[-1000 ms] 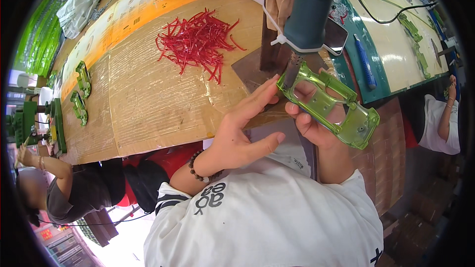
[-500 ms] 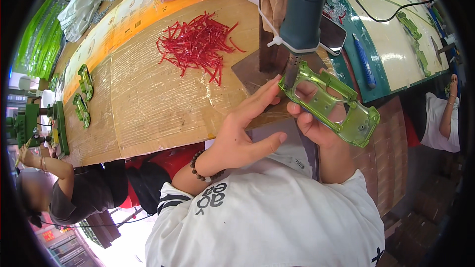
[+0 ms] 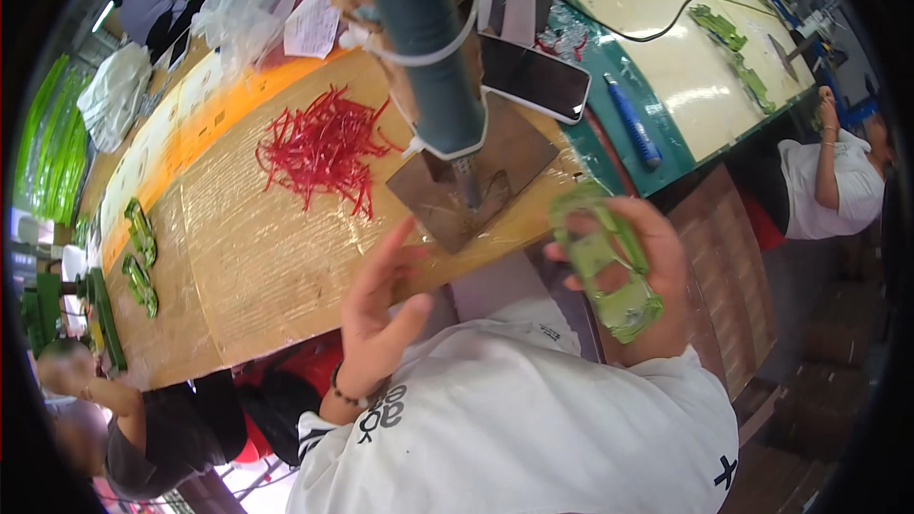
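Observation:
In my right hand (image 3: 659, 252) is a translucent green plastic frame (image 3: 628, 312) with two openings, gripped along its right edge beside the table's front edge. My left hand (image 3: 379, 319) is raised above the near edge of the table, fingers and thumb apart, with nothing in it. Between and beyond my hands, a dark green hot-air gun (image 3: 424, 48) hangs nose down, strapped with white cable ties. Its perforated metal nozzle (image 3: 466, 181) points at a brown square plate (image 3: 519, 148). The plastic frame is apart from the nozzle.
A heap of thin red strips (image 3: 328, 148) lies left of the plate. A phone (image 3: 538, 78) and a blue utility knife (image 3: 633, 122) lie to the right. Two green plastic parts (image 3: 140, 231) sit at the far left. Other people work at both sides.
My right hand has drawn the green frame away from the nozzle, down toward me. My left hand has let go of the frame's edge and moved left. The view has shifted.

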